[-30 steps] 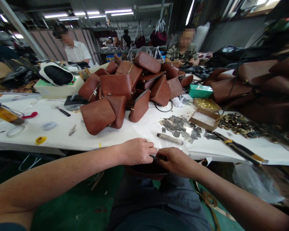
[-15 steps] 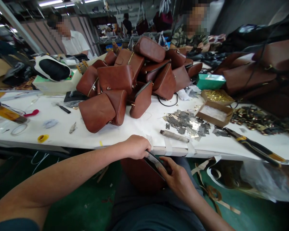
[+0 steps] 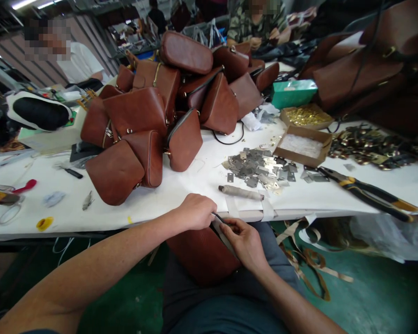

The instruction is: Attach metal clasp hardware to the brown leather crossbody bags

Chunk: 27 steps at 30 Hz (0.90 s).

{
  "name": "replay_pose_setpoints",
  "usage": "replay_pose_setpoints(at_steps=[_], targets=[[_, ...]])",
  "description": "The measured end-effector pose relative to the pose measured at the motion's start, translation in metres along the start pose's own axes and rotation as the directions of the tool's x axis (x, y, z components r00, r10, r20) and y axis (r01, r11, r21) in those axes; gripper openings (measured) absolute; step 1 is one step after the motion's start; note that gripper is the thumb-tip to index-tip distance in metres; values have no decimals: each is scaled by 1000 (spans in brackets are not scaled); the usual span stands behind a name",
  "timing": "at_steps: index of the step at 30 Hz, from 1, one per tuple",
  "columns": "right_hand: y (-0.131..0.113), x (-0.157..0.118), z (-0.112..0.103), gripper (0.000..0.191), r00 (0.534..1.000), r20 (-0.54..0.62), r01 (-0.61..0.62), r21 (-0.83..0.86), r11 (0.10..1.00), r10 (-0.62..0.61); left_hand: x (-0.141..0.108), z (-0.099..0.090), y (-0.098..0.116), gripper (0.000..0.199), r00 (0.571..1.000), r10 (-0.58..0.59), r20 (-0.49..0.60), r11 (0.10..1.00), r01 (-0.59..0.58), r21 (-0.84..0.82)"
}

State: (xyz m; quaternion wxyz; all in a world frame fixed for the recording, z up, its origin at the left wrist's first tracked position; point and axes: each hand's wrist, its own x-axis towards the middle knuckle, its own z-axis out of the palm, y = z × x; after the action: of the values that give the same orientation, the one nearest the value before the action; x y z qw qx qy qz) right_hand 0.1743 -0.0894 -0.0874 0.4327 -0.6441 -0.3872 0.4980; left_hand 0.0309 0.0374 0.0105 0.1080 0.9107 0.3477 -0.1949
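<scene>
Left hand (image 3: 197, 212): closed, knuckles up, clenched on the upper end of the rim of a brown bag (image 3: 204, 255). Right hand (image 3: 245, 239): thumb and fingers pinching the same rim lower down, thumb on the near side, some fingers partly hidden behind it.

Bag, one: on the person's lap (image 3: 176, 283), just below the table's front edge, its mouth turned up and slanting between the hands. Handling, as judged: light; walls supple but shape-keeping; rim firmer; smooth face, a little slippery, easier to scuff than to break. Best hold: the rim, one hand at each end of the mouth.

Arms, pair: left forearm (image 3: 125, 246) slants in from the lower left, wrist nearly straight; right forearm (image 3: 289, 292) rises from the lower right, wrist bent inward.

Beyond, on the white table (image 3: 181, 199): one wrapped rod (image 3: 242, 192), lying near the edge; loose metal plates (image 3: 261, 169), behind it; pliers (image 3: 365, 190), to the right; a cardboard box (image 3: 294, 157) of pale pieces; a heap of brown bags (image 3: 135, 111), left and centre; a green box (image 3: 294, 93). Farther off: a person in camouflage (image 3: 240, 28) and another in a white shirt (image 3: 80, 60)
</scene>
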Motion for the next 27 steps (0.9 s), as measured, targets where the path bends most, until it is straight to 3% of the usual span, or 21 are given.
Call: replay_pose_setpoints(at_steps=[9, 14, 16, 19, 22, 25, 27], targets=[[4, 13, 1, 42, 982, 47, -188, 134, 973, 183, 24, -4, -18, 23, 989, 82, 119, 995, -75, -63], [4, 16, 5, 43, 970, 18, -242, 168, 956, 243, 26, -7, -18, 18, 997, 42, 65, 998, -38, -57], [2, 16, 5, 44, 968, 18, -251, 172, 953, 251, 17, -9, -12, 18, 997, 61, -37, 997, -63, -49], [-1, 17, 4, 43, 973, 15, -230, 161, 960, 231, -8, -11, 1, 17, 953, 233, -192, 972, -235, 15], [-2, 16, 4, 43, 969, 18, -247, 187, 951, 248, -42, -8, 12, 35, 906, 358, -225, 934, -353, 61], [-2, 15, 7, 43, 957, 10, -283, 246, 927, 289, -70, 1, 12, 48, 948, 247, -201, 967, -253, -5], [-2, 14, 10, 41, 954, -1, -285, 297, 911, 299, -81, 12, 8, 44, 965, 155, -211, 985, -168, -46]])
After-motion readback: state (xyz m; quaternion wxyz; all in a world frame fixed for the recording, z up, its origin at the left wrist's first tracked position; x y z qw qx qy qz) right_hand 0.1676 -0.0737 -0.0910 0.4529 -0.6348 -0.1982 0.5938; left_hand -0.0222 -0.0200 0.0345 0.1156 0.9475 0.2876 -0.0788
